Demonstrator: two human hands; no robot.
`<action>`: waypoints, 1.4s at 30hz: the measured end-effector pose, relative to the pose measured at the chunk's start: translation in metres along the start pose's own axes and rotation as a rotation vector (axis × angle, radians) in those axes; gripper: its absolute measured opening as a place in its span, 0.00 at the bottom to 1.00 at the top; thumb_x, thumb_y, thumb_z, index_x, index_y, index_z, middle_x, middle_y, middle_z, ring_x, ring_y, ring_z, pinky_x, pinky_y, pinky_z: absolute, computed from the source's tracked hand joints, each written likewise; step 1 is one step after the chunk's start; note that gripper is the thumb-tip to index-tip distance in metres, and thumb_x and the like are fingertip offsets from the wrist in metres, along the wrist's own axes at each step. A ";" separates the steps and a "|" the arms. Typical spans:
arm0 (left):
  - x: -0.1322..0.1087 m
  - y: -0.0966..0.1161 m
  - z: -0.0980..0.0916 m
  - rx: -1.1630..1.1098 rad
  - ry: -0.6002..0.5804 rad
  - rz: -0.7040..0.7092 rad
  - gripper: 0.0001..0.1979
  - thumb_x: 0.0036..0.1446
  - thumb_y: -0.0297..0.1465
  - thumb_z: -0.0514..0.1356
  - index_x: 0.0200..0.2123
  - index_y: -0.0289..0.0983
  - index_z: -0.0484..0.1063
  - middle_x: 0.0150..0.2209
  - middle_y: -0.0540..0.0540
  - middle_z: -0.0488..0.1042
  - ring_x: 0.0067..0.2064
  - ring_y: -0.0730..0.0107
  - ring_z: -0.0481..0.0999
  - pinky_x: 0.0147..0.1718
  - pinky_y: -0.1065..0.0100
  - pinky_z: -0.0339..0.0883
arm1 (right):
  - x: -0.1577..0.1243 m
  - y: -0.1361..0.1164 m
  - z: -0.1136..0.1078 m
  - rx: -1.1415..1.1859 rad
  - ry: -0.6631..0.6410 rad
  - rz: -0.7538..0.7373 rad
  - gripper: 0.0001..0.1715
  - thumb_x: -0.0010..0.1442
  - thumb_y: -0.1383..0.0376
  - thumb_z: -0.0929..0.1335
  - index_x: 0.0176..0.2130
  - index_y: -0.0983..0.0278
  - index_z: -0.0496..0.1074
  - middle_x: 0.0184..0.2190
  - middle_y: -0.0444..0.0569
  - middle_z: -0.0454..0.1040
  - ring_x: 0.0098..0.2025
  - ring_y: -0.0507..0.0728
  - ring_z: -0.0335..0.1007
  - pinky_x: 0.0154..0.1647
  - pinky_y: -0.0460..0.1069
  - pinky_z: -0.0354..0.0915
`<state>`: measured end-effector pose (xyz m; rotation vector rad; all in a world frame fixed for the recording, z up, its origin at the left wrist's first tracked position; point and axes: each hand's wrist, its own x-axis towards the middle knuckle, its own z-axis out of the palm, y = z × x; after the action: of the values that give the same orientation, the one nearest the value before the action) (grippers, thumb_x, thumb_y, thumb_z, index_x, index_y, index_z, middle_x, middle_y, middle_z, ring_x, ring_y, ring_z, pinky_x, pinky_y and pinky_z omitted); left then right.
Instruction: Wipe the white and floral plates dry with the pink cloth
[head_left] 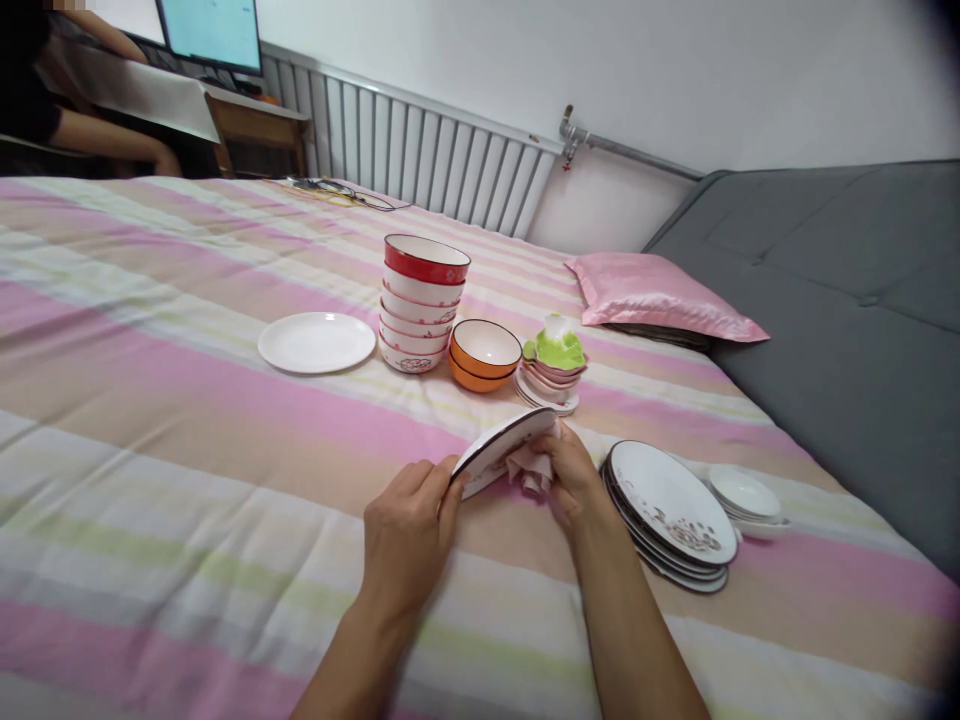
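A white plate (491,455) with a dark rim and brown pattern is held tilted above the bed. My left hand (412,525) grips its left edge between thumb and fingers. At the plate's right side, my right hand (571,470) is closed on a pale pink cloth (531,468) that touches the plate's face. To the right lies a stack of similar dark-rimmed plates (671,500). Beyond my hands stand two orange bowls (484,372) and a tall stack of white bowls (414,330) topped by a red one (425,262).
A white oval plate (316,343) lies to the left on the striped bedspread (187,480). Leaf-shaped dishes (559,355) are stacked behind the right hand, small white dishes (744,495) at far right. A pink pillow (664,295) rests by the grey headboard. A person (112,130) sits at upper left.
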<state>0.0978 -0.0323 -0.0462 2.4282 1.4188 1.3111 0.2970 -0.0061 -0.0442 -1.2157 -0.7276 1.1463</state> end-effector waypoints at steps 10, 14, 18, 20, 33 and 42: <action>0.000 0.000 -0.002 0.000 0.010 0.015 0.11 0.62 0.31 0.52 0.42 0.37 0.72 0.25 0.50 0.71 0.29 0.72 0.70 0.27 0.72 0.59 | -0.017 -0.015 0.014 -0.252 0.077 -0.280 0.23 0.45 0.70 0.60 0.43 0.59 0.65 0.22 0.38 0.67 0.17 0.49 0.60 0.16 0.44 0.57; -0.001 0.001 -0.002 0.009 0.015 0.031 0.11 0.62 0.30 0.52 0.43 0.37 0.72 0.25 0.50 0.71 0.29 0.71 0.70 0.26 0.71 0.59 | -0.028 -0.026 0.020 -0.646 0.101 -0.719 0.19 0.49 0.73 0.60 0.41 0.61 0.67 0.36 0.46 0.71 0.36 0.55 0.68 0.38 0.51 0.65; -0.002 0.002 -0.004 0.009 0.005 0.039 0.11 0.61 0.29 0.52 0.43 0.36 0.72 0.26 0.50 0.71 0.29 0.71 0.70 0.26 0.71 0.59 | -0.041 -0.030 0.033 -1.003 0.084 -1.030 0.20 0.52 0.75 0.59 0.43 0.61 0.68 0.42 0.49 0.71 0.48 0.58 0.63 0.51 0.57 0.57; -0.002 0.003 -0.004 0.010 0.001 0.040 0.11 0.61 0.28 0.52 0.43 0.36 0.72 0.26 0.50 0.71 0.29 0.71 0.70 0.26 0.71 0.60 | -0.049 -0.029 0.042 -1.125 0.089 -1.102 0.19 0.54 0.75 0.60 0.43 0.61 0.69 0.42 0.50 0.72 0.48 0.58 0.63 0.53 0.59 0.55; 0.001 0.004 -0.005 -0.029 0.055 0.036 0.11 0.58 0.26 0.50 0.27 0.36 0.71 0.23 0.49 0.70 0.25 0.73 0.68 0.23 0.73 0.59 | -0.070 -0.009 0.075 -1.410 -0.020 -1.293 0.10 0.64 0.69 0.61 0.39 0.58 0.70 0.39 0.44 0.76 0.47 0.56 0.65 0.62 0.59 0.42; -0.001 0.006 -0.002 0.003 -0.027 0.046 0.11 0.62 0.31 0.52 0.44 0.39 0.72 0.26 0.51 0.69 0.28 0.73 0.69 0.26 0.72 0.58 | -0.056 -0.032 0.046 -1.250 -0.006 -1.113 0.16 0.54 0.75 0.61 0.37 0.59 0.71 0.39 0.45 0.73 0.47 0.57 0.63 0.57 0.58 0.48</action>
<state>0.1005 -0.0377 -0.0432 2.4853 1.3680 1.2806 0.2470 -0.0422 0.0058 -1.3799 -1.9282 -0.3685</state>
